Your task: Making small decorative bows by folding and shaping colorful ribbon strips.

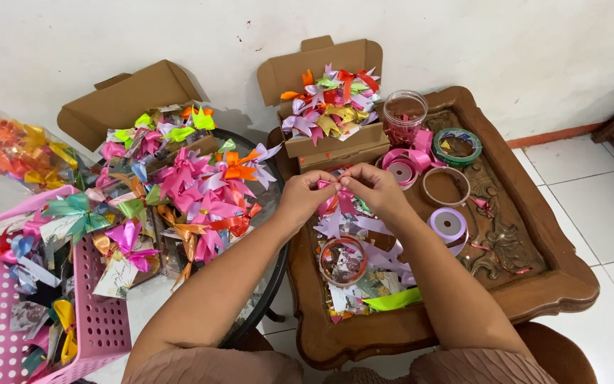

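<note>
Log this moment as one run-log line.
left hand: pinching pink ribbon bow | right hand: pinching same bow | over carved wooden table | nearby: ribbon spools, cardboard box of bows

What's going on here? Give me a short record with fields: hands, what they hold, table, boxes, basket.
hands: left hand and right hand meet above the wooden table, both pinching one pink bow
table: ribbon rolls, a clear jar, cut ribbon pieces
boxes: two open cardboard boxes full of mixed-colour bows
basket: pink basket at the left, bows inside
pile: loose bows between basket and table
</note>
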